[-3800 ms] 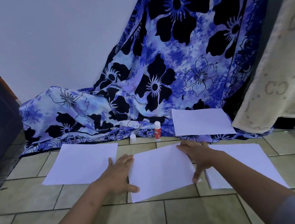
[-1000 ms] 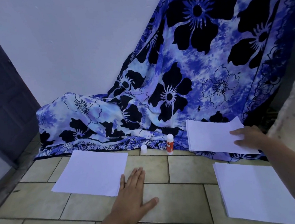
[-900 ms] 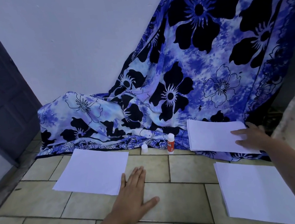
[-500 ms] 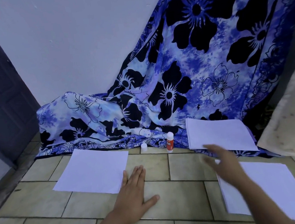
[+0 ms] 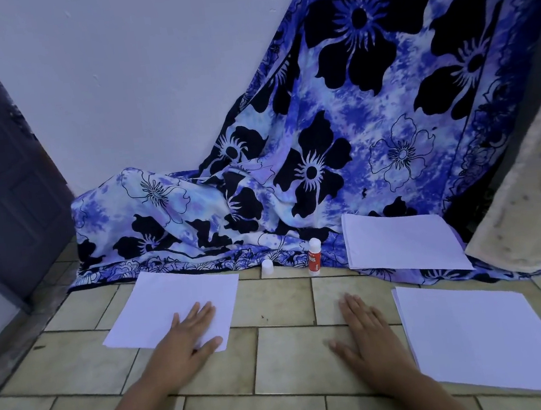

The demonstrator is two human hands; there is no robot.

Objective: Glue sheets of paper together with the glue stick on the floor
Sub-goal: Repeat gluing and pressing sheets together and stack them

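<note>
Red-labelled glue stick (image 5: 314, 256) upright, white cap (image 5: 267, 268) nearby

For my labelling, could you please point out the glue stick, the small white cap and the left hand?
glue stick (image 5: 314, 259), head view, red label.
small white cap (image 5: 267, 268), head view, its side.
left hand (image 5: 188, 345), head view, back of the hand.

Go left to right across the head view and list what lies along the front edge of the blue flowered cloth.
Paper on the left → white cap → glue stick → pile of paper resting on the cloth.
</note>
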